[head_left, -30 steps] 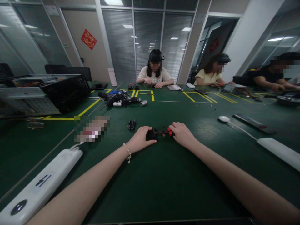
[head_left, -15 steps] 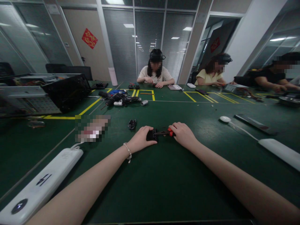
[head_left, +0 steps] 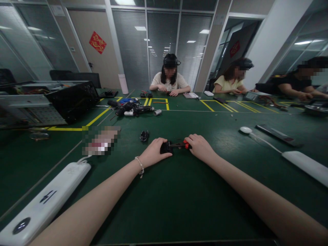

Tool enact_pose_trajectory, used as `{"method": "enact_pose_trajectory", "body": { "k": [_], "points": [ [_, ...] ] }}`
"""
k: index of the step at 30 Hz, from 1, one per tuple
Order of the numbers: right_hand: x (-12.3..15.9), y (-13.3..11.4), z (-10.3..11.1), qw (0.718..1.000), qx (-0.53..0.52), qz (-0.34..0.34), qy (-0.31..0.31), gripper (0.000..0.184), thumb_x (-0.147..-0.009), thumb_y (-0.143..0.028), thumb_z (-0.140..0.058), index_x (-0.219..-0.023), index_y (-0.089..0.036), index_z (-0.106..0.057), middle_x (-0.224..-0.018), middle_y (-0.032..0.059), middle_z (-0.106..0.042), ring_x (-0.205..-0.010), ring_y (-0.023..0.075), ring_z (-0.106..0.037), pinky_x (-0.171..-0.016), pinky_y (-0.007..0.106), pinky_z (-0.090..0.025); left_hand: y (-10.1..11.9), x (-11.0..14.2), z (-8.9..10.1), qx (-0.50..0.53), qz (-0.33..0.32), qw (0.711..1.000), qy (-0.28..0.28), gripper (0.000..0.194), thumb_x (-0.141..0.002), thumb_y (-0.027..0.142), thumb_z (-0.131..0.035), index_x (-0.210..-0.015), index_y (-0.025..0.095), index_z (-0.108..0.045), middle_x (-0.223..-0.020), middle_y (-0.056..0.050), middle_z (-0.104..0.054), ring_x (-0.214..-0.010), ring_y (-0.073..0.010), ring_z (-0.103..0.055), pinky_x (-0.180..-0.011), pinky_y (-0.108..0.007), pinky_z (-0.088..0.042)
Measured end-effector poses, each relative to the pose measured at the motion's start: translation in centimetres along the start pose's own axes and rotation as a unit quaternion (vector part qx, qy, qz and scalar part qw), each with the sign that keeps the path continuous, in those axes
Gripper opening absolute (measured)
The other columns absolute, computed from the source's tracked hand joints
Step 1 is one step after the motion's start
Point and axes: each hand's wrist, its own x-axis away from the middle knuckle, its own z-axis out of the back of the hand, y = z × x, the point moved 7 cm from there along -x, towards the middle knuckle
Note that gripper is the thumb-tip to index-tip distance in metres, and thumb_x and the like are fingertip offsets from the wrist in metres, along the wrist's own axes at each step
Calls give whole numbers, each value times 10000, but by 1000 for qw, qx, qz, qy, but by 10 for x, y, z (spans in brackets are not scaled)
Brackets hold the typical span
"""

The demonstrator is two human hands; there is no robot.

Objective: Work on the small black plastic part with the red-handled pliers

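Close to the middle of the green table (head_left: 174,205), my left hand (head_left: 153,152) grips a small black rectangular part (head_left: 166,148) between thumb and fingers. From the right, my right hand (head_left: 200,145) is wrapped round the red handles of long-nosed pliers (head_left: 179,145). The pliers' dark jaws point left and reach the top of the black part; whether they pinch anything on it is too small to tell. Beyond my left hand lies another small black part (head_left: 144,136), which neither hand touches.
A white power bank (head_left: 46,201) and a blurred-out phone lie at left, near a computer case (head_left: 51,106). Tools and cables (head_left: 133,107) are heaped farther back. A white device (head_left: 307,165) and a dark bar (head_left: 278,135) lie at right. Several people sit across the table.
Hardly anything differs. The plier tips have shifted very slightly over the black part, while both hands stay in the same place.
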Motion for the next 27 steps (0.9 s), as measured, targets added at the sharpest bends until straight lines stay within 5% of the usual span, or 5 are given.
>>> {"method": "enact_pose_trajectory", "body": {
  "k": [27],
  "points": [
    [0,2,-4,1000,1,9,-5,322,-652,-103,-526,-972,-142,-537,-893,85,-552,-798,191,-485,-696,301,-389,-3,0,-2,-4,2,1000,0,540,-681,479,-593,-1103,175,-446,-1117,-90,-499,-1037,-242,-473,-868,-371,-392]
  ]
}}
